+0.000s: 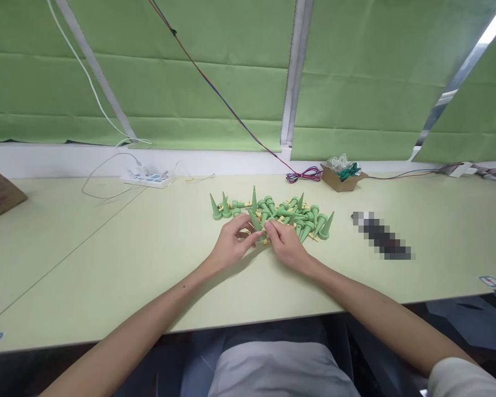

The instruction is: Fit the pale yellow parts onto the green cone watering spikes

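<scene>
Near the middle of the table lies a pile of green plant-watering spikes [308, 229], cone-shaped, many with small yellow valves. My left hand [231, 242] has its fingers curled around one green watering spike [254, 221], whose pointed end aims up and away from me. Close against it, my right hand [287, 243] pinches with thumb and forefinger at the wide end of the same spike. The exact part under the right fingertips is hidden. Two spikes [217, 208] stand upright at the left of the pile.
A white power strip [149, 178] with cables sits at the back left. Behind the pile are a coiled red-blue wire [305, 174] and a small cardboard box [342, 180] with plastic wrap. A pixelated dark object [382, 236] lies right. Table edge [273, 324] runs before me.
</scene>
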Demonstrator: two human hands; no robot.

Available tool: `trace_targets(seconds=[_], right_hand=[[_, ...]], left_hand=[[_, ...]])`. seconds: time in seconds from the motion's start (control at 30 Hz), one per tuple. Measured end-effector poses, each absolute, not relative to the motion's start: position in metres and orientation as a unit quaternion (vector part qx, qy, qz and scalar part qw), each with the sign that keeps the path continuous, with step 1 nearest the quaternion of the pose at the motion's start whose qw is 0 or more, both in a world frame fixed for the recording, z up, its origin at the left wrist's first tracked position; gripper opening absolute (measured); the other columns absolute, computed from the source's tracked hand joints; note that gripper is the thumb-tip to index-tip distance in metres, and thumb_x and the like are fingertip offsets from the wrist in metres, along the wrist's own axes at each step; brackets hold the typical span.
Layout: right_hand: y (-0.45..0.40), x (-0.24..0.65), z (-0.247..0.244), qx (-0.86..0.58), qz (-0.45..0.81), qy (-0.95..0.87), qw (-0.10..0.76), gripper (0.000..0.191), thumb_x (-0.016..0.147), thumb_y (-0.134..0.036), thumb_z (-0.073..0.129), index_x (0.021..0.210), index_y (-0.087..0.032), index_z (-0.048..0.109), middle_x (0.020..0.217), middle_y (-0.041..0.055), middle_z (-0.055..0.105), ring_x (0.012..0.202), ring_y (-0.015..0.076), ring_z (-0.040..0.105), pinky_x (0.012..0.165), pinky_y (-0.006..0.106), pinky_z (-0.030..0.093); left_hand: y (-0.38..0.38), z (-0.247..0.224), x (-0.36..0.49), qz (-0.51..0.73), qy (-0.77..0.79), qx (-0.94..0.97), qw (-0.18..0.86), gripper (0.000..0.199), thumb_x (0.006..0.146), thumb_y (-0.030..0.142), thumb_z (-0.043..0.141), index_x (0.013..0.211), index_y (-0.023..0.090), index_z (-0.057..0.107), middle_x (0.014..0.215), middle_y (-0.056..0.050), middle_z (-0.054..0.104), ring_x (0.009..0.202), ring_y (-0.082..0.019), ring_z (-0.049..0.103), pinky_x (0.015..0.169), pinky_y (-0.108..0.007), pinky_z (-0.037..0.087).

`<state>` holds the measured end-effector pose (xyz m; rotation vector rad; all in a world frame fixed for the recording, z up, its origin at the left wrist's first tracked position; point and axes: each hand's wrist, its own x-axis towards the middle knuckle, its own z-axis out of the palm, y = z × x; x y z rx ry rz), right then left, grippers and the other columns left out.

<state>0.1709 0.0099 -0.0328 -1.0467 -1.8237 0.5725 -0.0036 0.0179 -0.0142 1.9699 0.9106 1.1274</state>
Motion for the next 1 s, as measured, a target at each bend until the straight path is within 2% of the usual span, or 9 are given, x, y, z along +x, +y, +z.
trace_targets(seconds=[0.13, 0.23, 0.33, 0.4, 0.5, 0.6, 0.77, 1.0], right_hand=[[0.008, 0.171, -0.032, -0.426, 0.227, -0.741, 0.466, 0.038, 0.103, -0.041, 0.036, 0.069, -0.022, 0.037, 0.059, -0.0037, 0.042, 0.054, 0.0127, 0.040, 0.055, 0.027, 0.032], [0.008, 0.173, -0.029, -0.432, 0.220, -0.730, 0.481, 0.038, 0.102, -0.040, 0.037, 0.069, -0.023, 0.036, 0.059, -0.0037, 0.042, 0.053, 0.0129, 0.040, 0.055, 0.027, 0.032], [0.008, 0.174, -0.026, -0.439, 0.213, -0.716, 0.500, 0.039, 0.102, -0.042, 0.037, 0.068, -0.023, 0.035, 0.058, -0.0036, 0.041, 0.052, 0.0131, 0.038, 0.053, 0.028, 0.032], [0.008, 0.175, -0.025, -0.443, 0.208, -0.711, 0.506, 0.040, 0.102, -0.042, 0.037, 0.068, -0.023, 0.034, 0.057, -0.0036, 0.040, 0.051, 0.0131, 0.037, 0.053, 0.028, 0.031], [0.007, 0.175, -0.024, -0.445, 0.197, -0.714, 0.503, 0.040, 0.102, -0.042, 0.038, 0.068, -0.023, 0.034, 0.057, -0.0038, 0.038, 0.051, 0.0128, 0.036, 0.053, 0.028, 0.030], [0.007, 0.175, -0.024, -0.438, 0.185, -0.730, 0.491, 0.039, 0.102, -0.040, 0.039, 0.068, -0.022, 0.034, 0.057, -0.0043, 0.036, 0.052, 0.0121, 0.034, 0.054, 0.027, 0.029], [0.006, 0.174, -0.024, -0.422, 0.183, -0.754, 0.469, 0.037, 0.101, -0.038, 0.038, 0.068, -0.022, 0.034, 0.058, -0.0047, 0.034, 0.052, 0.0114, 0.031, 0.054, 0.027, 0.029], [0.007, 0.175, -0.025, -0.420, 0.190, -0.755, 0.466, 0.036, 0.101, -0.038, 0.038, 0.070, -0.022, 0.036, 0.056, -0.0054, 0.036, 0.049, 0.0111, 0.033, 0.052, 0.026, 0.030]], left_hand=[[0.018, -0.011, -0.004, 0.442, 0.344, 0.747, 0.357, 0.024, 0.086, 0.037, 0.065, 0.100, 0.018, 0.063, 0.097, -0.006, 0.058, 0.084, -0.016, 0.059, 0.069, -0.028, 0.058], [0.017, -0.007, -0.003, 0.473, 0.314, 0.706, 0.423, 0.031, 0.082, 0.038, 0.070, 0.103, 0.019, 0.059, 0.100, -0.006, 0.057, 0.091, -0.018, 0.060, 0.073, -0.032, 0.059], [0.018, -0.002, -0.003, 0.507, 0.314, 0.653, 0.466, 0.031, 0.080, 0.042, 0.072, 0.095, 0.019, 0.058, 0.095, -0.004, 0.057, 0.091, -0.018, 0.062, 0.073, -0.034, 0.060], [0.019, -0.001, -0.004, 0.507, 0.343, 0.636, 0.470, 0.032, 0.083, 0.047, 0.068, 0.082, 0.017, 0.058, 0.083, -0.003, 0.058, 0.081, -0.018, 0.063, 0.068, -0.032, 0.059], [0.023, -0.003, -0.006, 0.448, 0.383, 0.644, 0.488, 0.050, 0.088, 0.058, 0.057, 0.062, 0.015, 0.057, 0.061, -0.003, 0.056, 0.059, -0.015, 0.059, 0.054, -0.027, 0.052], [0.024, -0.007, -0.006, 0.363, 0.387, 0.662, 0.529, 0.065, 0.091, 0.064, 0.047, 0.054, 0.013, 0.060, 0.052, -0.005, 0.056, 0.047, -0.012, 0.054, 0.050, -0.027, 0.047], [0.023, -0.008, -0.004, 0.328, 0.389, 0.631, 0.586, 0.067, 0.088, 0.069, 0.048, 0.060, 0.011, 0.067, 0.058, -0.009, 0.062, 0.047, -0.013, 0.056, 0.045, -0.026, 0.044], [0.022, -0.004, -0.007, 0.318, 0.366, 0.635, 0.602, 0.059, 0.085, 0.065, 0.056, 0.070, 0.010, 0.068, 0.062, -0.008, 0.062, 0.050, -0.013, 0.056, 0.047, -0.026, 0.045]])
